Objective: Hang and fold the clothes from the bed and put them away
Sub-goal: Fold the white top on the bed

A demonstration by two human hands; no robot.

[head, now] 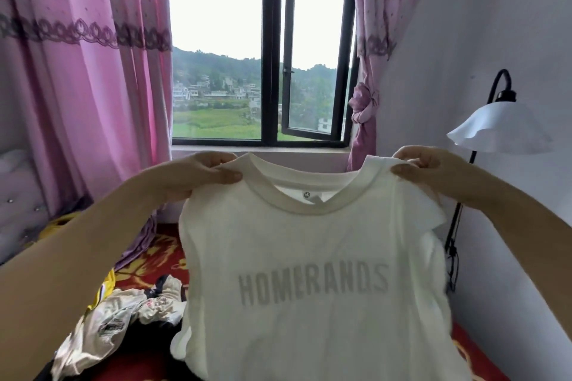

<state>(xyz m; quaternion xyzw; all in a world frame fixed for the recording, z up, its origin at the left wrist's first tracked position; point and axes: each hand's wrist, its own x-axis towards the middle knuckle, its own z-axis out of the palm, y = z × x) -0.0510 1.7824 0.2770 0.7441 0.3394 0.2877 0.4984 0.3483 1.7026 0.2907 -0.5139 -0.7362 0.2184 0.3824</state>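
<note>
A white T-shirt [309, 257] with grey letters HOMERANDS hangs upright in front of me, its front facing me. My left hand [201, 172] pinches its left shoulder beside the collar. My right hand [424, 164] pinches its right shoulder, where the sleeve is bunched. Below on the left, a heap of crumpled clothes [123, 315], light grey, black and yellow, lies on the red and gold patterned bed cover [154, 260]. The shirt hides the middle of the bed.
A window [263, 56] with one pane swung open is straight ahead, flanked by pink curtains [86, 86]. A floor lamp with a white shade [498, 127] stands against the right wall. A padded headboard [18, 195] is at the left edge.
</note>
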